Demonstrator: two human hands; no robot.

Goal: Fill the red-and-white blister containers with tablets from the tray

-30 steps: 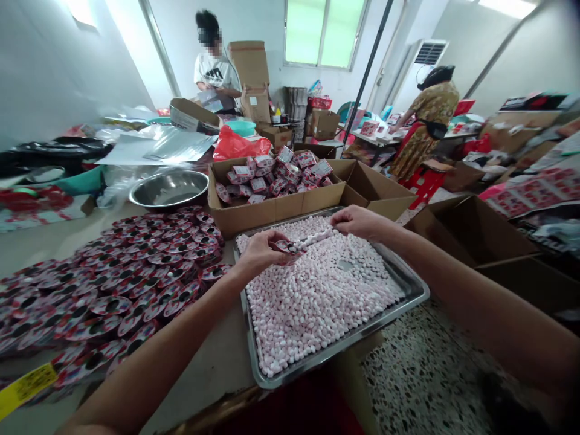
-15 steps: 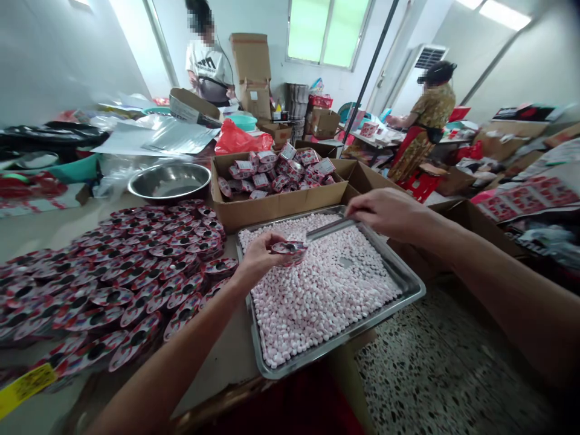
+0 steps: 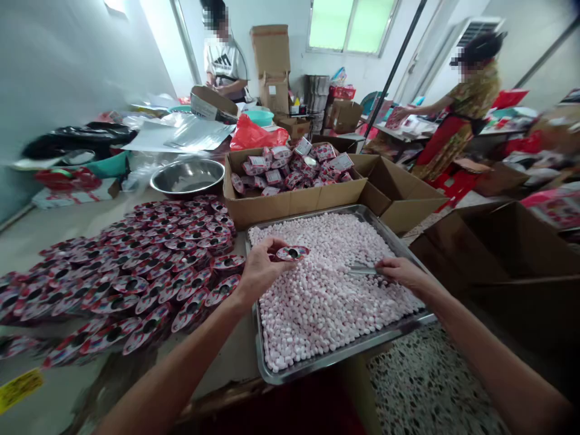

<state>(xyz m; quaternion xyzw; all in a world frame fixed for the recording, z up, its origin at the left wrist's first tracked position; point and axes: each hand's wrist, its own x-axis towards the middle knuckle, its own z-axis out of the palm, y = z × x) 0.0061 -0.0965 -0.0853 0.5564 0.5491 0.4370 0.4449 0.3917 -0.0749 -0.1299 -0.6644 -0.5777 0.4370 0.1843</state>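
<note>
My left hand (image 3: 259, 270) pinches a small oval candy box (image 3: 293, 253), printed red and white with a dark opening in its top. It is held over the left part of a metal tray (image 3: 272, 379) spread with small white and pale pink candies (image 3: 312, 302). Low over the right part of the tray, my right hand (image 3: 399, 272) is closed on the handle of a slim metal scoop (image 3: 362, 270). The scoop's far end lies among the candies, so its full shape is hidden. Many similar oval boxes (image 3: 149, 326) stand packed together on the table to the left.
Behind the tray, a cardboard box (image 3: 290, 202) holds several wrapped packs (image 3: 294, 163). A steel bowl (image 3: 187, 176) stands left of it. Open cartons (image 3: 403, 187) are at the right. Two people work farther back, one in a white shirt (image 3: 224, 63), another in a patterned top (image 3: 475, 90).
My right hand has come down and toward me, from the tray's far edge into the candies with the scoop. My left hand still holds the box over the tray. The camera view has turned left.
</note>
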